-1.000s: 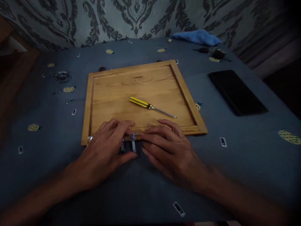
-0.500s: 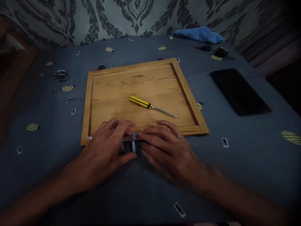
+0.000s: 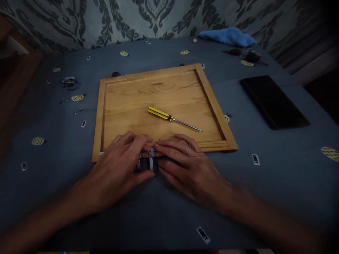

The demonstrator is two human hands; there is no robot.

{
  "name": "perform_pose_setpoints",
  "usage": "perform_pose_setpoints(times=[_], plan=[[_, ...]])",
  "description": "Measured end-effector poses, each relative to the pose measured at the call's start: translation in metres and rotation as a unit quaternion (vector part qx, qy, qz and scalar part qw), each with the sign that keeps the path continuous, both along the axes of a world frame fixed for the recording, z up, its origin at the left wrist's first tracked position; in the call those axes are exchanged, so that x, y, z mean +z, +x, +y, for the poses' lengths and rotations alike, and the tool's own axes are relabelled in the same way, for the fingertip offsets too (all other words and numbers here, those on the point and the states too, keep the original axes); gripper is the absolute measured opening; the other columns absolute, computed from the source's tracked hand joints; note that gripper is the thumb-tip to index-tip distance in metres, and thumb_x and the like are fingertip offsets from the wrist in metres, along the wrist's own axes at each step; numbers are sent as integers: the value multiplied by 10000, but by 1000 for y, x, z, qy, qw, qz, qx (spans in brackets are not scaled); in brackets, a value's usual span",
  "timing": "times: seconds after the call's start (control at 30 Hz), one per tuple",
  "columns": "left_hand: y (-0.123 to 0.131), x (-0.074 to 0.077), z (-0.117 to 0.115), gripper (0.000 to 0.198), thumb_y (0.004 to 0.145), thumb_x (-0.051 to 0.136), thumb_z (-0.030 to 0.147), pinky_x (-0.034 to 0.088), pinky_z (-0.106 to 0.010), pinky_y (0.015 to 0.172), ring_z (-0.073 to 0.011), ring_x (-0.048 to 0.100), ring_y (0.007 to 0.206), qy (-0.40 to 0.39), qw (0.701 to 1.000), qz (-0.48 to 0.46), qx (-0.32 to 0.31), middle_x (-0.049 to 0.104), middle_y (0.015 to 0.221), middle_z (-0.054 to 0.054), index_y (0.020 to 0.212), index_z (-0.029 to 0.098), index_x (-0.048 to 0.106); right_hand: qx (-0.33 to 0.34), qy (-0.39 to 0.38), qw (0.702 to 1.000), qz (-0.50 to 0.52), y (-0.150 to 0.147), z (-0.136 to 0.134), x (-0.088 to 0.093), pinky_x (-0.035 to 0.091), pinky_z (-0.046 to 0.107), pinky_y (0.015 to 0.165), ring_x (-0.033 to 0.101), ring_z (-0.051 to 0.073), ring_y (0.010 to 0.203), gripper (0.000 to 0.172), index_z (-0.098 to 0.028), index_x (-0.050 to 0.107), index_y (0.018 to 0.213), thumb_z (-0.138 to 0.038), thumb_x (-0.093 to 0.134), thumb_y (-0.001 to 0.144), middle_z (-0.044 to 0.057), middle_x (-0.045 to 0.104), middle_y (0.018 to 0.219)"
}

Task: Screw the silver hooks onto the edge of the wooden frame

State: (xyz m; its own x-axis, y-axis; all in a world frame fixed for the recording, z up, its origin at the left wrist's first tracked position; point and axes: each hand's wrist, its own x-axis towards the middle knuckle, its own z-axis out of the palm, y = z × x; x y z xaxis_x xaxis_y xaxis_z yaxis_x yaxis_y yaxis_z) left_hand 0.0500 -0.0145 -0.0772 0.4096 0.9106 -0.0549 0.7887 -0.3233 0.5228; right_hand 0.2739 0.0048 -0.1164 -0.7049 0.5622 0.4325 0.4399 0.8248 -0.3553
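Observation:
A framed wooden panel [image 3: 159, 95] lies flat on the cloth-covered table. At its near edge sits a small metal fitting [image 3: 150, 155] with a round screw-like part and a dark body below; its kind is unclear. My left hand [image 3: 119, 165] is closed round the left side of this fitting, thumb below and fingers above on the panel's edge. From the right, my right hand [image 3: 188, 165] presses bent fingertips against the fitting; part of it is hidden by both hands. A screwdriver [image 3: 161, 113] with a yellow and black handle rests on the panel, beyond my hands.
To the right lies a black flat slab [image 3: 274, 102], with a dark tool-like object [image 3: 249, 54] and a blue cloth [image 3: 227, 36] behind it. On the left are a metal fitting [image 3: 69, 83] and tiny loose pieces [image 3: 81, 109]. A patterned wall [image 3: 156, 17] stands behind.
My right fingertips have shifted slightly left, closer to the left hand at the fitting. The whole view has moved a little; the panel and screwdriver stay in place.

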Motion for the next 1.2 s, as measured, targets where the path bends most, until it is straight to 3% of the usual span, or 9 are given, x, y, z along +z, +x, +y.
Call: perform_pose_setpoints(times=[0.67, 1.2], plan=[[3, -2, -5, 526, 830, 788, 327, 537, -435, 889, -261, 598, 1085, -6, 1000, -11, 13, 607, 1184, -8, 1238, 328, 456, 2, -7, 1000, 10, -1, 2, 2, 425, 497, 1117, 643, 202, 1093, 234, -235, 716, 912, -186, 512, 1015, 10, 766, 1133], [4, 0, -5, 507, 842, 774, 298, 521, -439, 907, -260, 579, 1102, -8, 1000, 0, 6, 598, 1191, -4, 1225, 322, 443, 9, 40, 999, 16, -1, 5, -5, 467, 398, 1052, 648, 184, 1038, 298, -186, 695, 956, -161, 419, 1065, 44, 768, 1125]])
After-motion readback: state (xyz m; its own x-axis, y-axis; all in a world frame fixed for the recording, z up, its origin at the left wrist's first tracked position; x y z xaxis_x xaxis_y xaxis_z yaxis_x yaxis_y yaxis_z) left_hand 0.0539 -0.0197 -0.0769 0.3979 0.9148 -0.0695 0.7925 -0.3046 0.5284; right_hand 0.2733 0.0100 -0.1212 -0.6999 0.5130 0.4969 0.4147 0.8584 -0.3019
